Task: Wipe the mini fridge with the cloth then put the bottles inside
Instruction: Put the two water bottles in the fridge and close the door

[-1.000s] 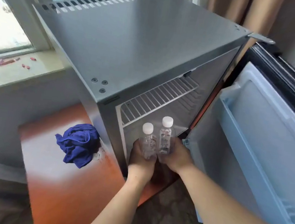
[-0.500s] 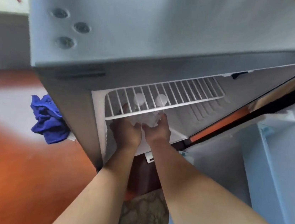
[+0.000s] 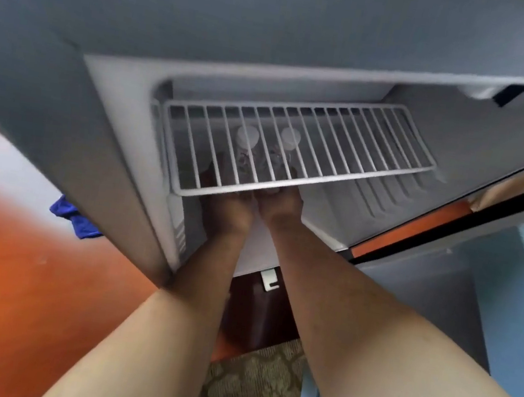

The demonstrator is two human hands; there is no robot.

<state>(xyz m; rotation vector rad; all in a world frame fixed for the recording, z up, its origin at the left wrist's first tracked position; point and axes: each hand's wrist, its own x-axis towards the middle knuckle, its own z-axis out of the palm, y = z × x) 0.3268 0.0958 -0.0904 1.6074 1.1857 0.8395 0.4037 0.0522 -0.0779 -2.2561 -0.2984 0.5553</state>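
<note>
The grey mini fridge stands open and fills the upper view. Both arms reach into its lower compartment, under the white wire shelf. My left hand is closed around a clear bottle with a white cap. My right hand grips a second such bottle. The two bottles stand upright side by side, seen through the shelf wires; their bases are hidden. The blue cloth lies crumpled on the orange table, left of the fridge, partly hidden by its side.
The fridge sits on an orange wooden tabletop. Its open door, pale blue inside, hangs at the right. Patterned carpet shows between my arms, with a dark shoe at the bottom edge.
Both hands have carried the two bottles from in front of the fridge into it, under the wire shelf and deeper toward the back. My head has dropped closer to the opening.
</note>
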